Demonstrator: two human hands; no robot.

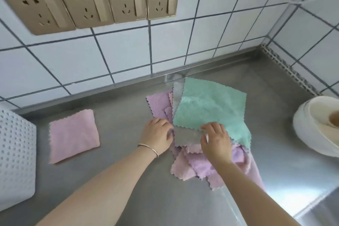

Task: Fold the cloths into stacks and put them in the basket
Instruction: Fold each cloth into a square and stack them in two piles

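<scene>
A loose pile of cloths lies on the steel counter point(128, 180): a mint green cloth point(211, 104) on top, a grey cloth point(187, 136) under it, purple point(159, 104) and pink point(185, 169) ones below. My right hand point(214, 139) pinches the green cloth's near edge. My left hand point(157, 136) rests on the pile's left edge beside the grey cloth, fingers curled. A folded pink cloth point(74, 135) lies apart at the left. The white perforated basket point(15, 154) stands at the far left edge.
White bowls point(317, 126) are stacked at the right edge. A tiled wall with several gold sockets point(91, 3) rises behind the counter. The counter's corner is at the back right.
</scene>
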